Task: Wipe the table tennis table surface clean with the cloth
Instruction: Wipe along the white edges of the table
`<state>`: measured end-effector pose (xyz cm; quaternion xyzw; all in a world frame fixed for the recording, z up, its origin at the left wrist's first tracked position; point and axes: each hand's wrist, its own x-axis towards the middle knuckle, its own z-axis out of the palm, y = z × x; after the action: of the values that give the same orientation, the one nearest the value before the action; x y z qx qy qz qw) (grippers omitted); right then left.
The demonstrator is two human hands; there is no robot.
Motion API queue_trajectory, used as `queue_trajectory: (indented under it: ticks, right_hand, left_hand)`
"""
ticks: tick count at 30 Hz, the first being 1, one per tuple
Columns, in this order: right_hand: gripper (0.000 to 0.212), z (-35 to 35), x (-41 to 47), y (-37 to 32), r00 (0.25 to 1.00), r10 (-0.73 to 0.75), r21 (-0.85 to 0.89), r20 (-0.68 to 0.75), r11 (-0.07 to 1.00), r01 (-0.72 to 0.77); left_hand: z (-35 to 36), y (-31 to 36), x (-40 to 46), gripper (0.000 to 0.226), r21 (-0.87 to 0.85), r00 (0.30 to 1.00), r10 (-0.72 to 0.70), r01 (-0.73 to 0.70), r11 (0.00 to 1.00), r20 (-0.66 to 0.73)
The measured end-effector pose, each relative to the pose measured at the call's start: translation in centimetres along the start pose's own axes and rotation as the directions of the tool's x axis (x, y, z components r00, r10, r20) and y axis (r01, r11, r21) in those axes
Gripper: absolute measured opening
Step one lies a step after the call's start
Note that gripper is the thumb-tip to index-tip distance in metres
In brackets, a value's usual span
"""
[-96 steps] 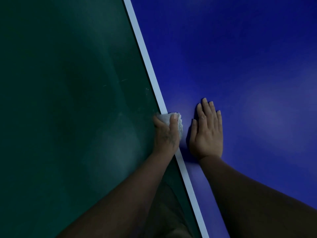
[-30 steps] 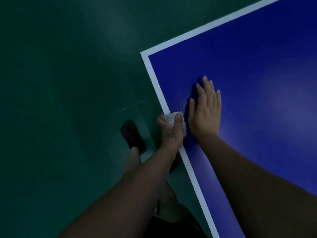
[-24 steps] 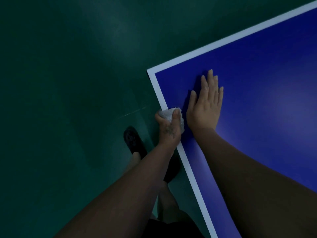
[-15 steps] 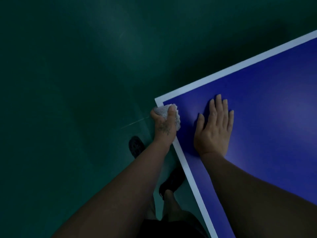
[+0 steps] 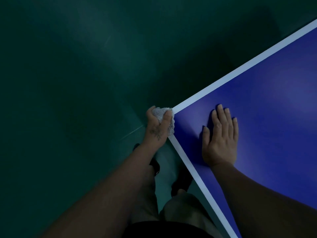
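A dim indoor sports hall or games room: a blue table tennis bench (image 5: 267, 117) with a white border line (image 5: 240, 69) along its edges stands on a smooth, dark green sports floor (image 5: 77, 100) with faint scuff marks.

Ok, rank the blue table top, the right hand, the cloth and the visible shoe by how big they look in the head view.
1. Blue table top
2. Right hand, flat on the table
3. Cloth, mostly hidden inside the left hand
3. Shoe, partly hidden and farther away, so its order against the cloth is unsure.
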<state>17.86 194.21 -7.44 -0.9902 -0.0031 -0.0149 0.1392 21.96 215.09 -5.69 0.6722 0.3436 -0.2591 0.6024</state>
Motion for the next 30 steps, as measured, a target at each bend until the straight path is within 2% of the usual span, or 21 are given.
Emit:
queue_trajectory:
  ticks: [3, 6, 9, 11, 15, 18, 21, 24, 27, 30]
  right_hand:
    - [0.056, -0.1, 0.1, -0.1, 1.0, -0.007, 0.014, -0.001, 1.0, 0.007]
    - [0.056, -0.1, 0.1, 0.0, 1.0, -0.018, 0.024, -0.018, 1.0, 0.018]
    - [0.057, 0.0, 0.1, 0.1, 0.999, -0.023, 0.03, -0.025, 0.999, 0.024]
    - [0.058, 0.1, 0.2, 0.1, 1.0, -0.021, 0.035, -0.009, 0.999, 0.021]
    - [0.059, 0.2, 0.2, 0.3, 1.0, -0.011, 0.034, 0.003, 0.999, 0.01]
    - [0.059, 0.3, 0.1, 0.5, 1.0, -0.013, 0.026, 0.004, 1.0, 0.013]
    - [0.057, 0.5, 0.1, 0.7, 0.999, -0.029, 0.016, -0.015, 0.999, 0.029]
    - [0.057, 0.4, 0.0, 0.9, 0.999, -0.033, 0.009, -0.023, 0.999, 0.034]
    - [0.059, 0.4, 0.0, 0.9, 1.0, -0.027, 0.011, -0.015, 1.0, 0.027]
    - [0.06, 0.4, 0.1, 0.7, 1.0, -0.011, 0.021, -0.011, 1.0, 0.012]
  left_hand:
    - [-2.9, 1.9, 1.1, 0.082, 0.305, 0.97, -0.062, -0.013, 0.952, 0.235]
    - [-4.7, 4.6, 2.7, 0.092, 0.622, 0.882, -0.208, -0.116, 0.774, 0.423]
    - [-4.8, 7.0, 4.2, 0.101, 0.771, 0.803, -0.332, -0.231, 0.594, 0.496]
    - [-4.1, 8.0, 4.8, 0.103, 0.796, 0.779, -0.372, -0.255, 0.549, 0.505]
    - [-0.9, 9.0, 4.7, 0.09, 0.758, 0.796, -0.3, -0.277, 0.59, 0.525]
    - [2.0, 9.8, 5.6, 0.094, 0.683, 0.807, -0.2, -0.306, 0.663, 0.555]
    - [5.3, 11.5, 7.0, 0.097, 0.642, 0.8, -0.158, -0.328, 0.693, 0.579]
    - [7.5, 12.8, 7.4, 0.084, 0.625, 0.807, -0.118, -0.346, 0.7, 0.579]
    - [6.6, 11.9, 7.0, 0.078, 0.604, 0.816, -0.082, -0.351, 0.715, 0.572]
    - [3.8, 10.1, 5.6, 0.083, 0.595, 0.84, -0.049, -0.341, 0.727, 0.541]
